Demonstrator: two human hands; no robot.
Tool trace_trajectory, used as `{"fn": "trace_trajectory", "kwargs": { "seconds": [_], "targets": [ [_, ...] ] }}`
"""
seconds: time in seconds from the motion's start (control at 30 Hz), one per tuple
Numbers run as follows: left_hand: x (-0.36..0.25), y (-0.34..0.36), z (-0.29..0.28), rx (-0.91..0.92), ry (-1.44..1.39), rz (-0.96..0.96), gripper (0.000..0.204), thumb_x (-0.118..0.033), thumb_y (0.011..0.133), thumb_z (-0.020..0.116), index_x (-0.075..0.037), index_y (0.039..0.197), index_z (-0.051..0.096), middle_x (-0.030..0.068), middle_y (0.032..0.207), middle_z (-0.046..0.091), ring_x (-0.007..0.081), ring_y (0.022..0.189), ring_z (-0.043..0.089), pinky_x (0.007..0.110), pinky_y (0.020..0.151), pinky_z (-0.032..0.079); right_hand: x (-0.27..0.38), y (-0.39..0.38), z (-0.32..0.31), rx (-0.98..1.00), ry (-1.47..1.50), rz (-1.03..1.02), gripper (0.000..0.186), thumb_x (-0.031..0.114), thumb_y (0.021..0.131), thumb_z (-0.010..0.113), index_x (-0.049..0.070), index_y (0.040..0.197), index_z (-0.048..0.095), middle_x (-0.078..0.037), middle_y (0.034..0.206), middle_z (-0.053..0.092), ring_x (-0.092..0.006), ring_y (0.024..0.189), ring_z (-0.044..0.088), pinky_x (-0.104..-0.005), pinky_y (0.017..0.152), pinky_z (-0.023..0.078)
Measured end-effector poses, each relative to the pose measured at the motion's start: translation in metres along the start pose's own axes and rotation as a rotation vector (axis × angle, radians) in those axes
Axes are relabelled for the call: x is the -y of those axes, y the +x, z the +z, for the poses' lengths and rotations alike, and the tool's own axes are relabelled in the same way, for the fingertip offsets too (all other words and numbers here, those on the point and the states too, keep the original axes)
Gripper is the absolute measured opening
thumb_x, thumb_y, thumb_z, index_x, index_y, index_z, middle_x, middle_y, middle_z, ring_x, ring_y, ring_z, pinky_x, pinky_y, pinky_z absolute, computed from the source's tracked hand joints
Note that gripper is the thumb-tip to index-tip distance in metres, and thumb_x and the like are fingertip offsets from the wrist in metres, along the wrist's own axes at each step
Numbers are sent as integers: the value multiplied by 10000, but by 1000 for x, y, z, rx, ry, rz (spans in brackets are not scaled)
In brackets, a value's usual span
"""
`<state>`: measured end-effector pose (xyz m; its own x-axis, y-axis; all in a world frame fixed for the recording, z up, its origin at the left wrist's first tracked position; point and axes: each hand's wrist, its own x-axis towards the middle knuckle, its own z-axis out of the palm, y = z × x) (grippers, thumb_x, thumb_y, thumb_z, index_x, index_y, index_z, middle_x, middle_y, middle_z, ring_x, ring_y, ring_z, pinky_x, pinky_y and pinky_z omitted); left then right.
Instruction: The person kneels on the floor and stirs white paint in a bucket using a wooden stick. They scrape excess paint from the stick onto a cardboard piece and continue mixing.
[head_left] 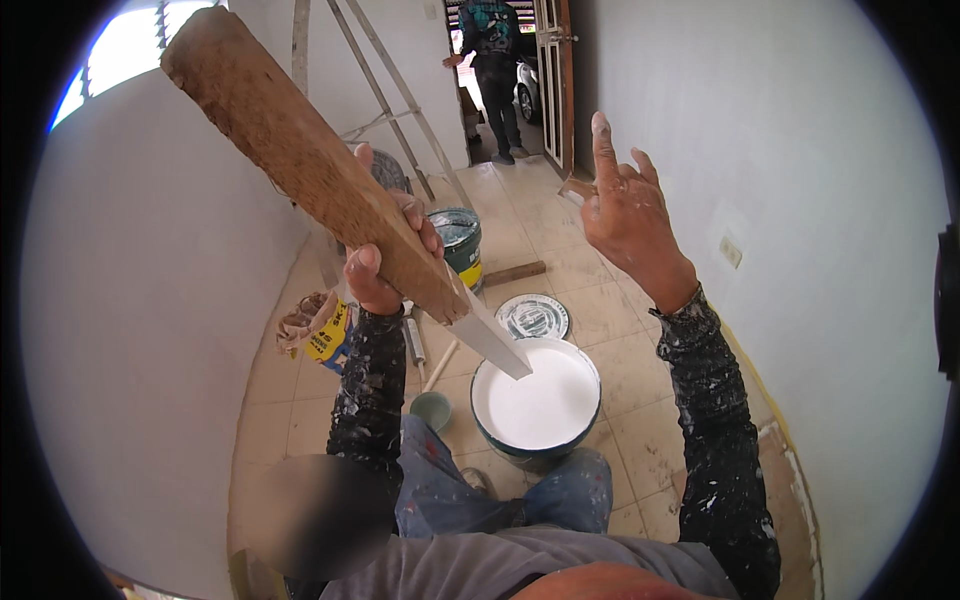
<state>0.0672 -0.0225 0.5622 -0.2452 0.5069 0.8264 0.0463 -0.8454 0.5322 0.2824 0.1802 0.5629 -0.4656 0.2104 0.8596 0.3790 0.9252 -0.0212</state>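
Note:
My left hand (372, 275) is wrapped round a thick wooden plank (300, 150), tilted from the upper left toward the middle. Its lower end is coated white and reaches over the bucket (530, 458), which holds white paint (545, 400). Whether the tip touches the paint is hard to tell. My right hand (632, 215) is raised to the right of the bucket, index and little fingers stretched up. Between its thumb and other fingers sits a small flat tool (575, 190), perhaps a putty knife, mostly hidden. Both sleeves carry paint specks.
Beyond the bucket lie a round lid (533, 318) and a wood piece (516, 272). A second bucket (456, 235), a roller (414, 342), a dipper (431, 409) and a yellow-blue bag (328, 342) stand or lie leftward. Farther off are a ladder (390, 95) and a person (492, 80) at the open door (553, 80).

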Motion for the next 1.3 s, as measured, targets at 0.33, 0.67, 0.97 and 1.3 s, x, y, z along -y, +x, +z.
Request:
{"fn": "trace_trajectory", "kwargs": {
  "seconds": [0.33,0.67,0.97,1.3],
  "targets": [
    [4,3,16,-56,114,53,1227,-565,749,699,-17,1629,42,98,879,570,198,673,624,346,587,566,-3,40,3,565,248,107,934,245,876,624,-63,1606,129,-367,1222,636,-472,1143,621,-453,1112,428],
    [-1,5,19,-28,103,21,1208,-540,745,717,-40,1630,64,95,915,579,205,707,630,359,606,569,-1,70,18,647,183,49,882,176,852,569,-101,1585,165,-399,1309,578,-475,1244,582,-459,1098,447],
    [-1,9,23,-51,110,30,1209,-543,754,697,-3,1623,52,100,875,573,198,656,624,359,580,574,-9,64,10,609,190,99,913,194,850,588,-111,1584,138,-398,1244,608,-470,1191,612,-466,1059,470],
    [10,1,2,-49,185,14,885,-606,787,661,46,1348,455,121,908,591,233,727,653,376,634,575,-6,14,-13,145,78,57,895,200,929,625,-33,1620,106,-205,879,707,-389,848,669,-522,1070,433]
  ]
}}
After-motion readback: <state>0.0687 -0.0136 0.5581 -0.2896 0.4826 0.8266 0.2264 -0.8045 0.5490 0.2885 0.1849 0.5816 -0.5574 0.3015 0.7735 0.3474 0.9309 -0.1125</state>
